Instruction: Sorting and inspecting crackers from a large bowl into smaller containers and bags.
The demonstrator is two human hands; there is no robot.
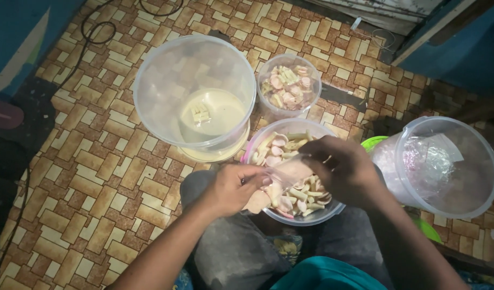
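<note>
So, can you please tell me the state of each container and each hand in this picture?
Left hand: closed on a small clear bag.
Right hand: pinching the same bag.
Middle tub: open, full of pink and pale snack pieces.
Small tub: open, partly filled.
Large left tub: open, nearly empty.
Right tub: open, holds clear plastic.

Three clear tubs and black cables are carried directly by the brick-patterned floor.
</note>
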